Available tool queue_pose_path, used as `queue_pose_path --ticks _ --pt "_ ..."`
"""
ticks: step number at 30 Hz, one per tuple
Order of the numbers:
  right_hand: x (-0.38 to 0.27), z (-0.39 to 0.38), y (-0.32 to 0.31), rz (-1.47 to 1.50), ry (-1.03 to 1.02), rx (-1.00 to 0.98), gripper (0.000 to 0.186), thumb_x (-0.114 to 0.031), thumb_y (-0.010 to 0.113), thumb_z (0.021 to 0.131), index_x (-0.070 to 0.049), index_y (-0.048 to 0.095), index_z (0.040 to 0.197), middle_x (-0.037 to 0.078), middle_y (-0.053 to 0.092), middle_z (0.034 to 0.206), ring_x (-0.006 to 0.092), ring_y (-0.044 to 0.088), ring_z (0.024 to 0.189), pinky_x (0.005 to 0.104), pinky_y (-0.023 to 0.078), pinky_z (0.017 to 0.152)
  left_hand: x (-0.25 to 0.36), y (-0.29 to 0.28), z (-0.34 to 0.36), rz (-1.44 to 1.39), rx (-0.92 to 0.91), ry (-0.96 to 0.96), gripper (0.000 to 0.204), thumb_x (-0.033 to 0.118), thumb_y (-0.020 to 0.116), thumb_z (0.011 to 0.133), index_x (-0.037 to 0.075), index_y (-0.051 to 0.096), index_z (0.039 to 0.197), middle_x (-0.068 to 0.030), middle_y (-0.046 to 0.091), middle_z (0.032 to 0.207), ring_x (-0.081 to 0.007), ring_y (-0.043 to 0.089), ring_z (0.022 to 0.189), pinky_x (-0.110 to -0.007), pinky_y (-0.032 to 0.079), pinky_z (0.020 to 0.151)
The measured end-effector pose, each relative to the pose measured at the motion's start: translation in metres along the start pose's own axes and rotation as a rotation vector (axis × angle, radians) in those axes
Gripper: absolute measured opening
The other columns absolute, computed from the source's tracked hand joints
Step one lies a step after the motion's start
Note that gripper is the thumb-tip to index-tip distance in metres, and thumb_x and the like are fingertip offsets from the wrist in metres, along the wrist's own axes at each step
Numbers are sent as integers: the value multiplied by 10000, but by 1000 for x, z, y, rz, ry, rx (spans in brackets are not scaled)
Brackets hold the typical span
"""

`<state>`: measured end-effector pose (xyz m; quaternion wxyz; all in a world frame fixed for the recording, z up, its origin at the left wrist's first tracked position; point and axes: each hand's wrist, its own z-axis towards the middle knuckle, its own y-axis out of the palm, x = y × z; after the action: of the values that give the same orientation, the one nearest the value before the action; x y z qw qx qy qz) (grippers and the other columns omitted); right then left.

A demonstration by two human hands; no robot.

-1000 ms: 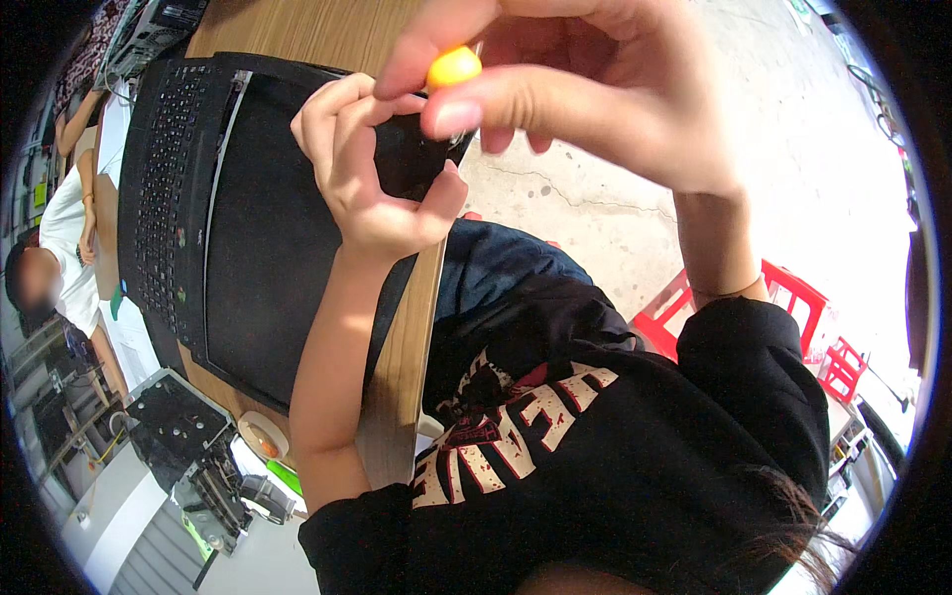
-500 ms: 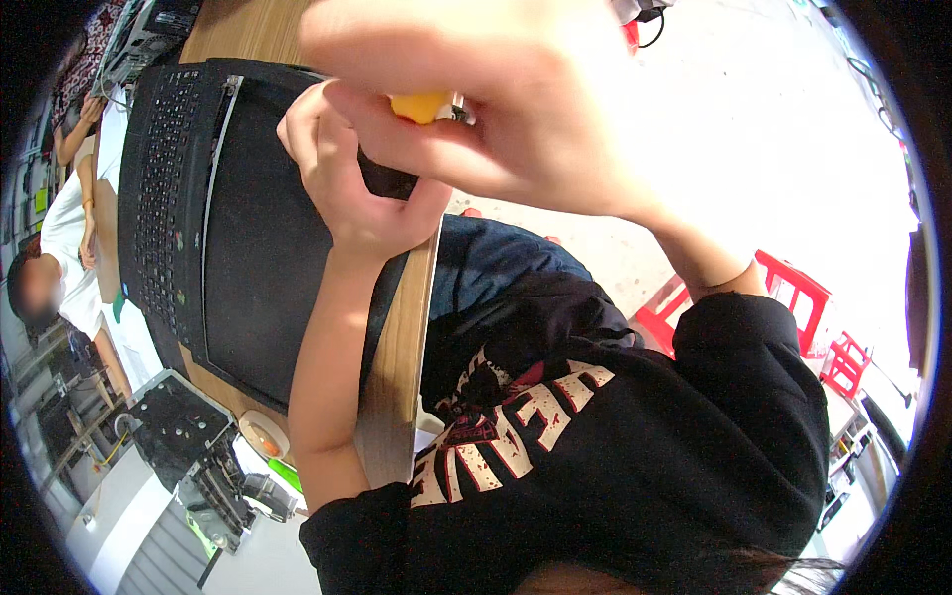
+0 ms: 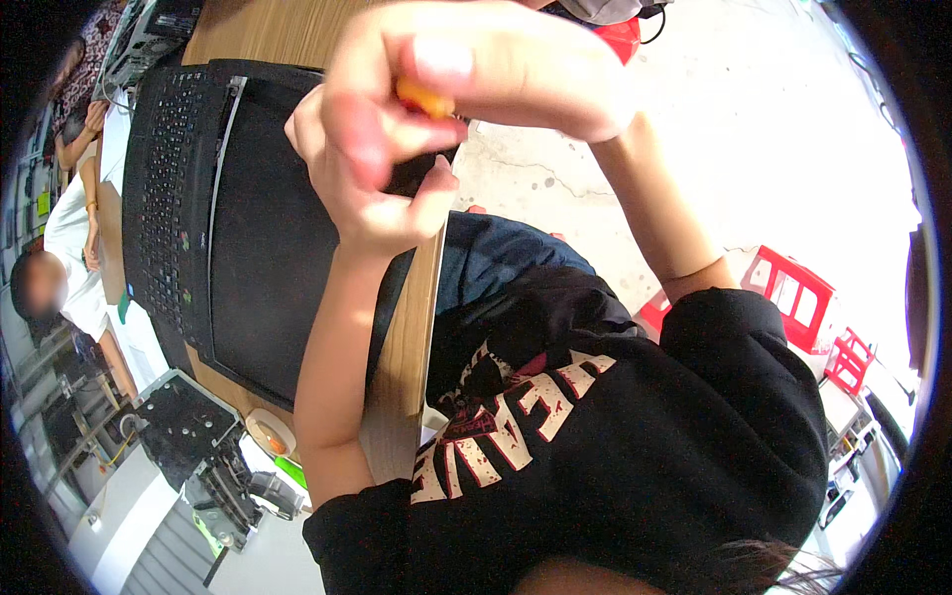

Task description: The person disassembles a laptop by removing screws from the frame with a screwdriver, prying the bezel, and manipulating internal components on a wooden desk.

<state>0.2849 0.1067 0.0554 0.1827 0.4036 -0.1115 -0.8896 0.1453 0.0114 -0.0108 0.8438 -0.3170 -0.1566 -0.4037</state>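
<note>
Yellow-orange object (image 3: pixel 424 98), partly covered by fingers, sits in the right hand (image 3: pixel 486 74), gripped between thumb and fingers in front of the left hand (image 3: pixel 367 220). That left hand is curled, its thumb apart from the fingers; whether it holds anything cannot be told. Beneath lies a black laptop (image 3: pixel 266 278), opened flat on the wooden desk (image 3: pixel 407 347).

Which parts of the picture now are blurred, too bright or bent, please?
Head view: the right hand has blurred fingertips, and its orange object looks soft; head view: the floor is washed nearly white; head view: the laptop bows toward the dark rim.
</note>
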Motion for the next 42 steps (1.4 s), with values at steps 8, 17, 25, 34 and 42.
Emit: queue_pose_path --ticks 8,17,25,34,42 --pt "-10 -4 12 -474 29 89 310 -307 447 993 -20 531 911 -17 495 778 70 464 734 235 410 708 2 -2 -7 -23 19 -86 434 178 724 515 102 587 920 -91 540 1043 -281 466 1032 -401 357 909" --pt "-11 -57 32 -625 -591 1020 291 -323 371 1012 -91 534 944 5 480 803 117 445 757 272 381 728 13 -1 13 278 -228 -61 419 168 682 554 106 604 961 -85 520 1037 -280 469 1051 -469 329 957" --pt "-44 -93 56 -915 -305 1142 282 -313 378 1008 -98 560 1000 3 490 802 109 395 692 273 330 659 17 -9 9 474 -588 -183 582 358 705 749 173 550 1278 -14 528 1250 -214 466 1227 -670 115 1061" --pt "41 -85 0 -1251 635 765 417 -396 560 915 -1 649 815 133 580 607 188 586 567 335 442 549 17 -8 4 464 -562 -194 589 320 716 742 168 547 1286 -9 547 1249 -191 464 1249 -626 110 1089" --pt "44 -78 5 -602 736 938 477 -430 495 957 9 623 818 -19 503 632 59 456 626 248 377 547 28 -7 9 507 -566 -229 549 315 687 755 160 562 1267 -32 558 1259 -189 473 1240 -590 119 1109"
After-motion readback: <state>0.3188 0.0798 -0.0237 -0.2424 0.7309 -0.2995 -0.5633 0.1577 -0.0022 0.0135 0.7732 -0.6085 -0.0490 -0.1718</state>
